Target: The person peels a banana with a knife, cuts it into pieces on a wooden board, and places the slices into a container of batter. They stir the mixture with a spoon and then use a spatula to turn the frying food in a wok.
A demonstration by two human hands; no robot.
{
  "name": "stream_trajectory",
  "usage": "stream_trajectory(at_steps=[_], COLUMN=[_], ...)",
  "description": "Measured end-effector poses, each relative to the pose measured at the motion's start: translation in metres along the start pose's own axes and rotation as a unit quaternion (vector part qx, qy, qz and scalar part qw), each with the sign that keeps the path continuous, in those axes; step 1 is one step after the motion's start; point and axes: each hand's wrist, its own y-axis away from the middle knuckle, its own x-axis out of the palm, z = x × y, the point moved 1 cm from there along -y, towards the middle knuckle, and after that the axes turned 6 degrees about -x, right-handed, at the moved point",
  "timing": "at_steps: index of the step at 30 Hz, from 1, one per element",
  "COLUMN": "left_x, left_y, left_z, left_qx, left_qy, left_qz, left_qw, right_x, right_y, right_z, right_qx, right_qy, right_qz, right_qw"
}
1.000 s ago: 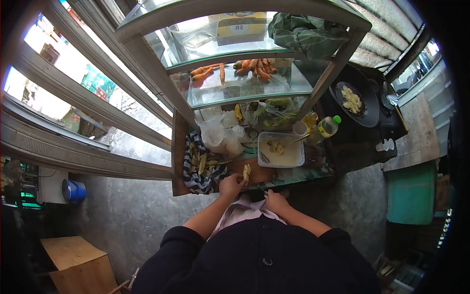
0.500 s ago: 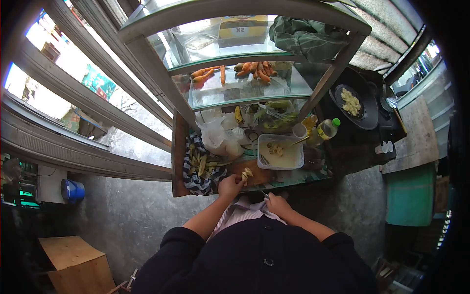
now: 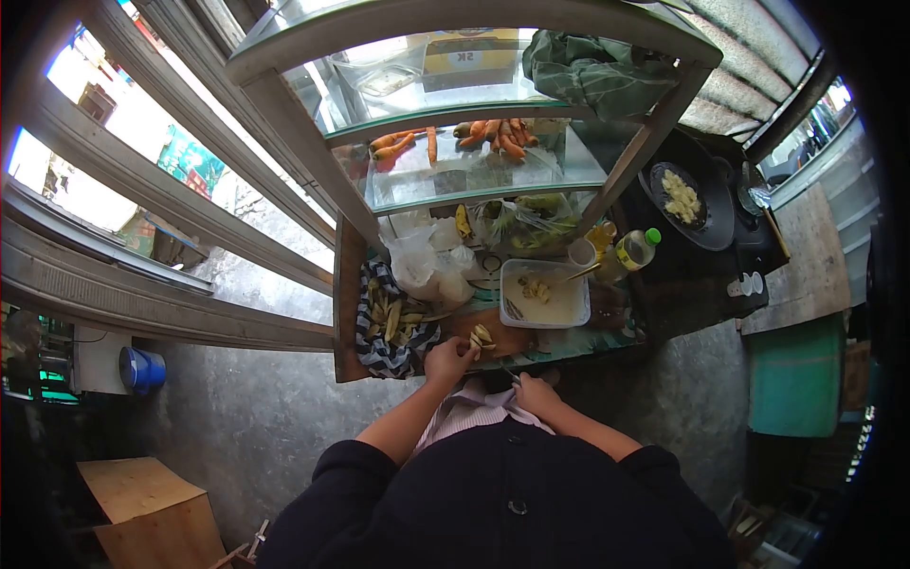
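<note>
My left hand [image 3: 449, 361] pinches at the edge of a wooden cutting board [image 3: 513, 339], its fingertips on a pale piece of peeled banana. More cut banana pieces [image 3: 483, 333] lie right beside those fingers. Close to my body, my right hand [image 3: 537, 394] is closed around a knife [image 3: 513, 376], of which only a short thin part shows. Left of the board, a black-and-white checked cloth [image 3: 375, 358] holds several banana peels [image 3: 387, 316]. Behind the board stands a plastic tub [image 3: 579, 308] of pale batter with banana pieces and a spoon or similar handle in it.
A glass display case [image 3: 398, 199] with carrots [image 3: 496, 133] rises behind the work surface. Plastic bags [image 3: 422, 270] and a green-capped bottle [image 3: 635, 250] stand near the tub. At right, a dark pan [image 3: 713, 223] holds pale frying pieces.
My left fingers have shifted very slightly at the banana pieces. My right hand and the knife stay in nearly the same place.
</note>
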Motion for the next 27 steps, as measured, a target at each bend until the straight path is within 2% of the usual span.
stream_trajectory(at_steps=[4, 8, 12, 20, 27], left_x=[0.001, 0.000, 0.003, 0.001, 0.003], left_y=[0.003, 0.007, 0.007, 0.008, 0.007], left_z=[0.002, 0.004, 0.007, 0.001, 0.003], left_qx=[-0.006, 0.026, 0.047, 0.008, 0.001], left_qy=[0.016, -0.004, 0.001, -0.015, 0.027], left_qz=[-0.017, -0.028, -0.018, -0.008, -0.019], left_qw=[1.000, 0.999, 0.999, 1.000, 0.999], right_x=[0.001, 0.000, 0.005, 0.006, 0.007], right_y=[0.006, 0.009, 0.008, 0.003, 0.003], right_z=[-0.004, -0.002, -0.005, 0.005, 0.001], right_qx=[-0.018, -0.061, -0.069, 0.005, 0.002], right_qy=[-0.007, -0.023, -0.018, -0.003, -0.011], right_qz=[-0.018, -0.056, -0.049, 0.008, 0.005], right_qw=[1.000, 0.996, 0.996, 1.000, 1.000])
